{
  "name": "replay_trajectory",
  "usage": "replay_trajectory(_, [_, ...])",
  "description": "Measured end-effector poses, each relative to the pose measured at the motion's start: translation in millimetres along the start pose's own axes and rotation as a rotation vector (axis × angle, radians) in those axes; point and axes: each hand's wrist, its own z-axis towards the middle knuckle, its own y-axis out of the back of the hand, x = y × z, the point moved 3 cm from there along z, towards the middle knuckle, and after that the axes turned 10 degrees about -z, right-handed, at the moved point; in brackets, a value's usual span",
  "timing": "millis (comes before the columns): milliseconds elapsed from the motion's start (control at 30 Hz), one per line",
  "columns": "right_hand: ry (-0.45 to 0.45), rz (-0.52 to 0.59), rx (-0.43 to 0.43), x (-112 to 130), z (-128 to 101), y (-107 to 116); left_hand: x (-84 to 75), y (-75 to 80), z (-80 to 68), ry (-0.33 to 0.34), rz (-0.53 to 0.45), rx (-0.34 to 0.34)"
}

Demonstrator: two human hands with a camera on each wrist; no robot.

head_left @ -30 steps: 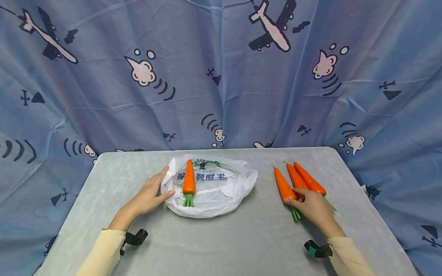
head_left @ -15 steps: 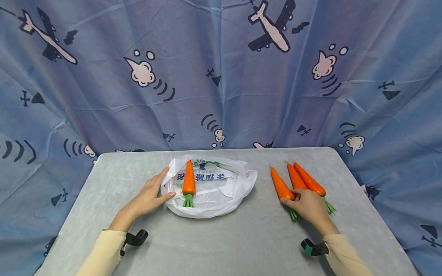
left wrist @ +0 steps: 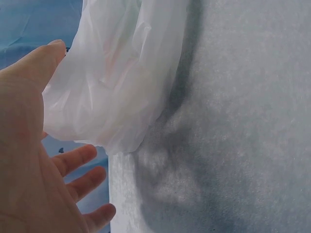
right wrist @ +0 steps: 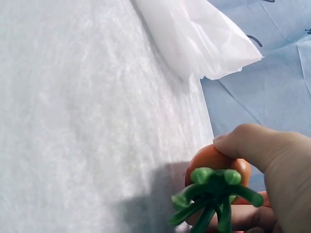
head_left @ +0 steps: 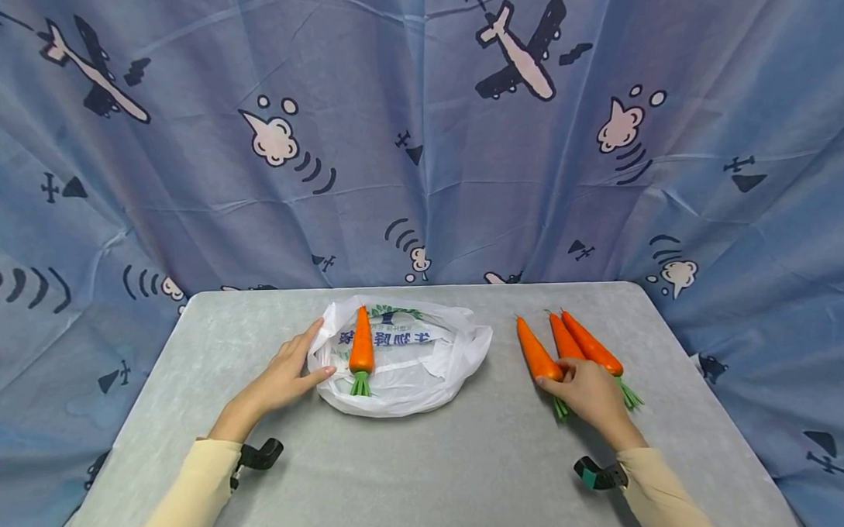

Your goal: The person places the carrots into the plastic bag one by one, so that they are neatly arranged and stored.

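Note:
A white plastic bag lies flat on the grey table, with one orange carrot resting on it, green stalk toward me. My left hand lies open against the bag's left edge; in the left wrist view the left hand's fingers are spread straight beside the bag. Three carrots lie side by side at the right. My right hand pinches the stalk end of the leftmost carrot; the right wrist view shows the thumb over that carrot and its green stalk.
The other two carrots lie just right of the held one, touching the right hand. A blue cloth with aeroplane prints hangs behind the table and drapes both sides. The table's far edge runs just behind the bag.
The right hand has drawn slightly back and left, and the leftmost carrot has shifted a little left with it, apart from the other two. The left hand has stayed put.

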Motion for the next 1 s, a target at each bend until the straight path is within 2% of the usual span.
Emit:
replay_trajectory(500, [0.010,0.044,-0.087,18.6,3.5,18.8,-0.5,0.6,-0.2,-0.008,-0.008,0.000])
replay_trajectory(767, [-0.003,0.125,-0.110,42.3,1.4,32.9,-0.1,0.4,0.9,-0.005,0.000,-0.001])
replay_trajectory(1000, [0.042,0.195,-0.125,70.3,-0.3,38.2,-1.0,0.3,0.7,0.000,0.000,0.001])
